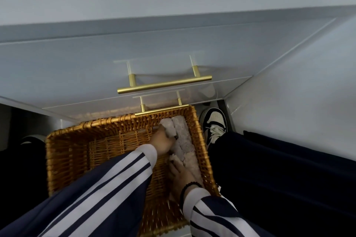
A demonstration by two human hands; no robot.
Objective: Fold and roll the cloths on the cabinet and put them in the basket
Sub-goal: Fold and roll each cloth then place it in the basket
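Wicker basket (81,152): golden-brown weave, standing on the floor close against the foot of the cabinet (134,59); right side of its interior occupied by cloths

Rolled cloth (169,129): pale grey, fluffy, lying lengthwise inside the basket, just left of a second roll (183,140) of the same kind that rests along the right wall

Left hand (162,141): reached into the basket from the near left, fingers curled over the far part of the rolled cloth, gripping it

Right hand (182,178): low in the basket at the near right, fingers extended toward the near end of the rolls and touching the fabric; whether it grasps anything cannot be told from this angle; dark beaded bracelet (189,186) at the wrist

Sleeves (107,184): navy with white stripes, white cuffs

Cabinet: white drawer fronts, two brass bar handles (163,84), the lower one just above the basket's far rim

Shoe (213,123): black and white sneaker, right of the basket
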